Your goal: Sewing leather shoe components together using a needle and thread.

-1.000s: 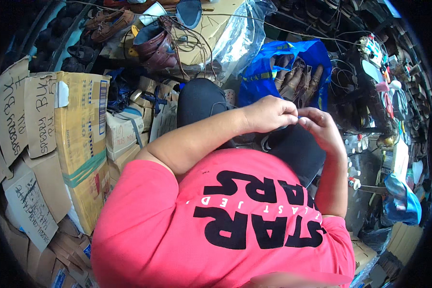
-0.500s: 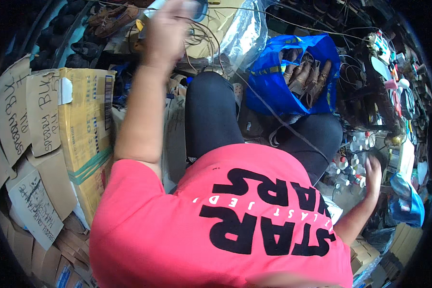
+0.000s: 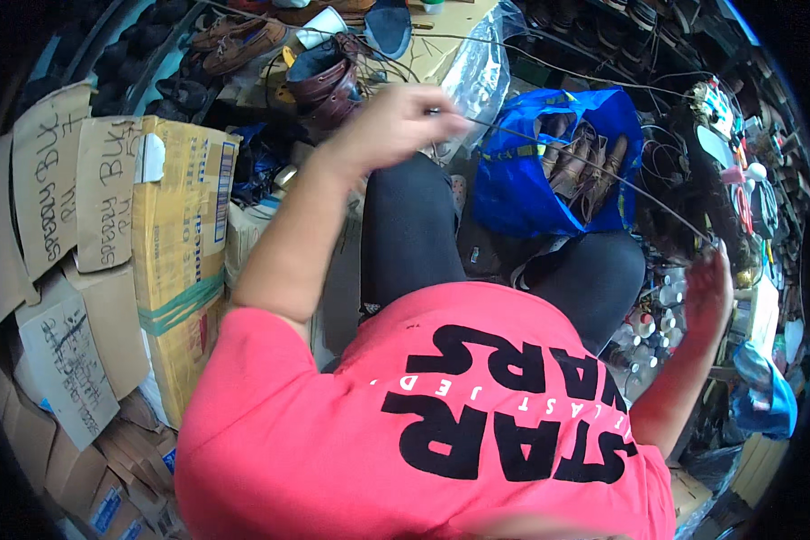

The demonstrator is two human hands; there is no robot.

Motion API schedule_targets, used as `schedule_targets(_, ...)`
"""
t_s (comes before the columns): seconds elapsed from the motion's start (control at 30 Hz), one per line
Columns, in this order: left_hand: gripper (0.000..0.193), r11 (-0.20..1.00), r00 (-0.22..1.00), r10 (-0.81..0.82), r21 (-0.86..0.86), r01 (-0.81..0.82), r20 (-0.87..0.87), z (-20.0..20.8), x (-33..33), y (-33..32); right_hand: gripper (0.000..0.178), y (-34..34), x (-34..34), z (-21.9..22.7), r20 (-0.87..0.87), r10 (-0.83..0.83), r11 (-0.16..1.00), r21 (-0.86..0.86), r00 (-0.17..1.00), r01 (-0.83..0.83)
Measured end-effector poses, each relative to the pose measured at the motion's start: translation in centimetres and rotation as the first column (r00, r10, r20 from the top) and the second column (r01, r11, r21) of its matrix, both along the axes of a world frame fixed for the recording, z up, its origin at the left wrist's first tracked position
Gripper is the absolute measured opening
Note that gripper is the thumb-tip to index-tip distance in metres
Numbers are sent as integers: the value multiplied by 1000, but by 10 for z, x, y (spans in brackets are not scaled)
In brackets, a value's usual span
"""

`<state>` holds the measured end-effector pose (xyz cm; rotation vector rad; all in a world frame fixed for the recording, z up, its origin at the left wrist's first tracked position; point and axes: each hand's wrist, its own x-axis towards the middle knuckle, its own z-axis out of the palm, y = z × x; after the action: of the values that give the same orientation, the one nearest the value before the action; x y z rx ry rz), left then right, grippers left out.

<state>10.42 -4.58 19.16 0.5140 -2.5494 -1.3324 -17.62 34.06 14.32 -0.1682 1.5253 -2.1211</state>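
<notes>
A single thin, dark cord, greyish in the light and slim as a bootlace, runs nearly straight between the two hands, slanting down from the upper middle of the view to the right and passing over the mouth of a blue bag. No slack shows in it.

The left hand is raised over the left knee, its forearm reaching steeply up and the elbow bent; its fingers are curled in around one end of the cord, slightly blurred. The right hand is out to the far right, lower than the left, palm turned inward, with the cord's other end pinched at its fingertips.

Counted: one cord, two hands, two bent legs in black trousers, and one blue bag holding several brown leather shoes, too overlapped to number. Just beyond the left hand stands one maroon lace-up shoe, with one white cup and one dark blue insole near it. Several clear plastic bottles cluster left of the right forearm.
</notes>
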Motion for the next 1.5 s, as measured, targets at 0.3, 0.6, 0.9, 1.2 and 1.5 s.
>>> schedule_targets(0.3, 13, 938, 934, -254, -300, 175, -250, 6, -14, 36, 41, -38, 32, 1, -545, 519, 610, 776, 659, 162)
schedule_targets(0.6, 16, 883, 870, -342, -439, 168, -355, -7, -30, 47, 27, -115, 94, 24, -243, 454, 862, 364, 857, -353)
schedule_targets(0.9, 18, 983, 976, 138, 141, -115, -169, -26, 31, -14, 26, 16, -15, -36, -439, 283, 640, 749, 853, 173)
schedule_targets(1.2, 22, -163, 880, 374, 913, 373, -293, -62, -25, 37, 24, -150, 111, -16, -449, 575, 801, 481, 684, -357)
schedule_targets(1.5, 23, -77, 832, 437, 907, 413, -342, -58, -35, 47, 24, -184, 145, -20, -173, 673, 733, 286, 719, -617)
